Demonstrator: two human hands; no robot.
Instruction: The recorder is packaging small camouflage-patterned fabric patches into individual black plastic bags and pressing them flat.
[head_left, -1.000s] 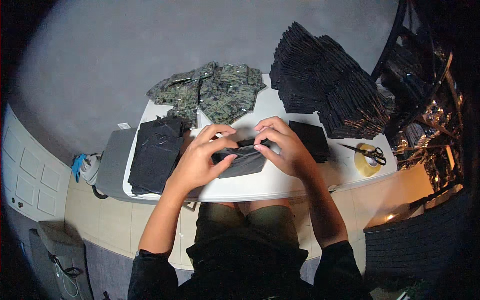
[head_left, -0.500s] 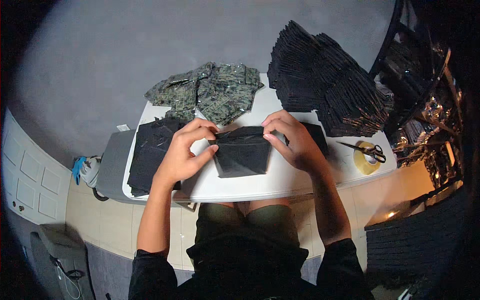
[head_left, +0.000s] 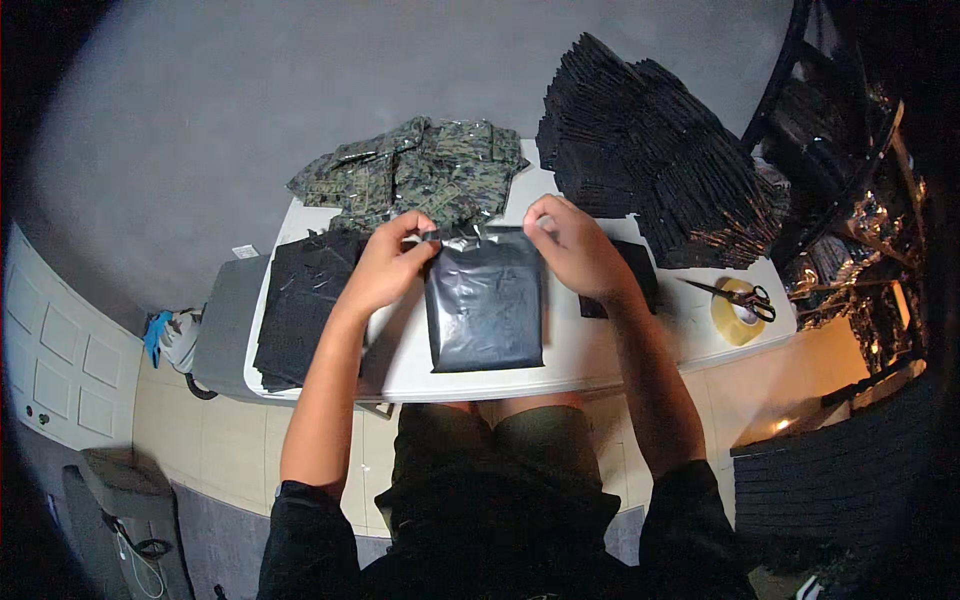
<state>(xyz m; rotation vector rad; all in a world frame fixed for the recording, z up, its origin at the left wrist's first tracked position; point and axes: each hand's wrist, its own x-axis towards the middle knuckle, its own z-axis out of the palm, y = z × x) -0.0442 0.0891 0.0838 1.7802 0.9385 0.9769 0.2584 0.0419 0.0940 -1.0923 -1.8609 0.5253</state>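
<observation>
A glossy black plastic pouch [head_left: 486, 310] stands out in front of me over the white table [head_left: 590, 360], its lower edge towards me. At its far left corner, my left hand [head_left: 392, 265] is closed in a pinch on the plastic. The far right corner is pinched between the thumb and fingers of my right hand [head_left: 572, 247]. Whether anything is inside the pouch, I cannot tell. Partly behind my right wrist lies another flat black piece [head_left: 632, 275]. A stack of flat black bags [head_left: 300, 315] lies left of my left hand.
Camouflage garments in clear plastic [head_left: 420, 165] lie at the table's far side. A large fanned pile of black packets [head_left: 640, 150] fills the far right. Black scissors [head_left: 755, 300] rest on a roll of tape [head_left: 728, 322]. A grey seat [head_left: 225, 330] adjoins the table's left.
Both hands have moved away from me, drawing the pouch's top edge farther out. The pouch now shows longer and flatter, with its shiny face lit.
</observation>
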